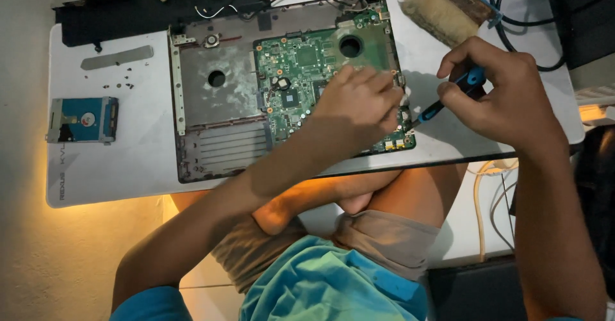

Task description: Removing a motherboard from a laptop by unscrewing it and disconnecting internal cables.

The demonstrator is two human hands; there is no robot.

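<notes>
The left hand [359, 106] lies palm down on the green board [301, 65], fingers spread flat and gripping nothing, fingertips near the board's right edge. The board sits in the right half of an opened laptop base [211, 103], which rests on a white table [115, 173]. The base's left half is bare grey metal with a round hole.

The right hand [506, 90] is clenched around a blue-and-black screwdriver [451, 97]. The tool slants down to the left, its tip at the lower right edge of the board, just beside the left hand's fingertips. Whether the tip sits in a screw cannot be told.

On the left of the table lies a hard drive [82, 120] with a blue label, well apart from the base. Above it rests a grey strip [117, 57], with small dark screws [118, 77] scattered just below it. A brush [439, 13] with pale bristles lies at the far right corner of the table, and black cables [512, 13] run beside it. A dark mat [160, 7] lies behind the base, touching its far edge.

The person sits with bare legs folded under the table edge, wearing a blue shirt [327, 282]. Pale cords [479, 199] hang down at the right.
</notes>
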